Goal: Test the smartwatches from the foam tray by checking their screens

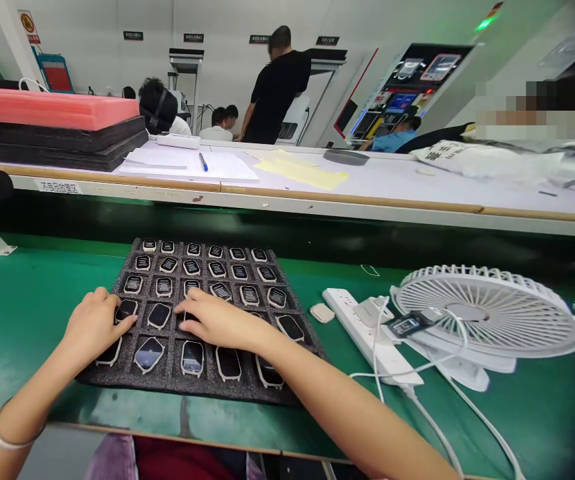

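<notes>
Watch bodies (148, 353) in foam tray (167, 388): long axes run away from you | your left hand (94, 323), right hand (217, 320): fingers apart, fingertips resting on bodies.

Green desk (27, 313); speckled black foam tray (132, 380) of dark-faced watch cases (148, 353); white fan (487, 313) and power strip (367, 333); yellow paper (302, 172); pink foam slab (42, 108) over black ones.
</notes>
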### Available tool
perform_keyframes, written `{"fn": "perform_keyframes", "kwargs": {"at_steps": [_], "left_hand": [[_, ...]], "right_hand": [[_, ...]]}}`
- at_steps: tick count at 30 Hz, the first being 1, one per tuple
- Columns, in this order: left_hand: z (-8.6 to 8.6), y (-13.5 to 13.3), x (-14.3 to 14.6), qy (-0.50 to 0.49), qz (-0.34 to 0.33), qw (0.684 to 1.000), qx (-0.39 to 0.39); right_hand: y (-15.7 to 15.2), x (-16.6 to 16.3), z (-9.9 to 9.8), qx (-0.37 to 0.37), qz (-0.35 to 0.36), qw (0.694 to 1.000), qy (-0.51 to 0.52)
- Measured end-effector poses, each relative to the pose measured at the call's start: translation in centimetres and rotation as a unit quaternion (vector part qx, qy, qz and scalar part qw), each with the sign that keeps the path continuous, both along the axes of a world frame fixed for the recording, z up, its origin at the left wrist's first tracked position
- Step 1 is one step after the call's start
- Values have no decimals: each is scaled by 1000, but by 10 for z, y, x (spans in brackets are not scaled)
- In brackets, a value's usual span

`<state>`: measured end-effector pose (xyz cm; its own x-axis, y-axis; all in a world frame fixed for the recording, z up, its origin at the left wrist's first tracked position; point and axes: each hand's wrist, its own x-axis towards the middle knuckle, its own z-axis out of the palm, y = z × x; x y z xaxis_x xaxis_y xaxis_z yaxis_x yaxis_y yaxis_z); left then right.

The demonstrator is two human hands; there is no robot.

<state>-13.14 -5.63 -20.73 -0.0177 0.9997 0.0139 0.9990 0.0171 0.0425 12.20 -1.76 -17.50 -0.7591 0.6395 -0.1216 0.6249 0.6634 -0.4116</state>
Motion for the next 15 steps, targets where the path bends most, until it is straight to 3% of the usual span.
{"fn": "perform_keyframes", "kwargs": {"at_steps": [5, 8, 12, 15], "left_hand": [[8, 6, 15, 41, 17, 999, -18], [-1, 4, 11, 0, -1, 1000, 30], [-5, 0, 7, -167, 6, 983, 72], [8, 3, 15, -372, -22, 926, 60]], "right_hand": [[3, -61, -14, 124, -53, 985, -110], [3, -70, -21, 133, -55, 988, -62], [3, -60, -28, 75, -67, 989, 110], [7, -43, -29, -94, -99, 951, 277]]}}
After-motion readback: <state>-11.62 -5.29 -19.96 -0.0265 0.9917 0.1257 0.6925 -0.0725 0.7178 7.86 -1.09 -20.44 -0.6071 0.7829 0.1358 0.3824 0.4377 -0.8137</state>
